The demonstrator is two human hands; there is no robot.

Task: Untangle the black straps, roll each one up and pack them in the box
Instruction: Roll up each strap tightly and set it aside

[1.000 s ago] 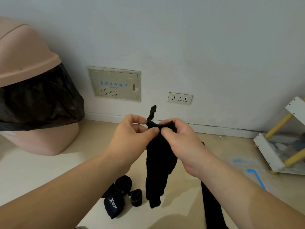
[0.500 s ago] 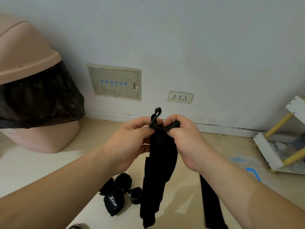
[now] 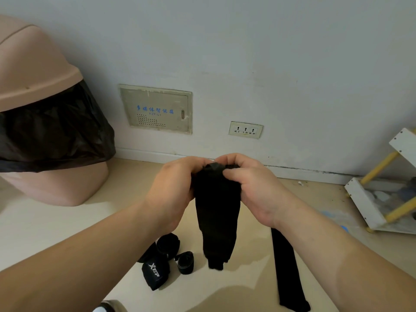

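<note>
A wide black strap hangs above the floor, its top end curled between my left hand and my right hand, both gripping it. Its lower end dangles free near the floor. On the floor below lie rolled black straps, a small black loop and a black piece with white "XTEP" lettering. Another long black strap lies flat on the floor under my right forearm. No box is in view.
A pink swing-lid bin with a black liner stands at the left against the wall. A white and yellow rack stands at the right. The wall carries a panel and a socket.
The small end tab that stuck up above my fingers is now tucked down into the curl. The hanging strap has come up shorter as the top end is rolled.
</note>
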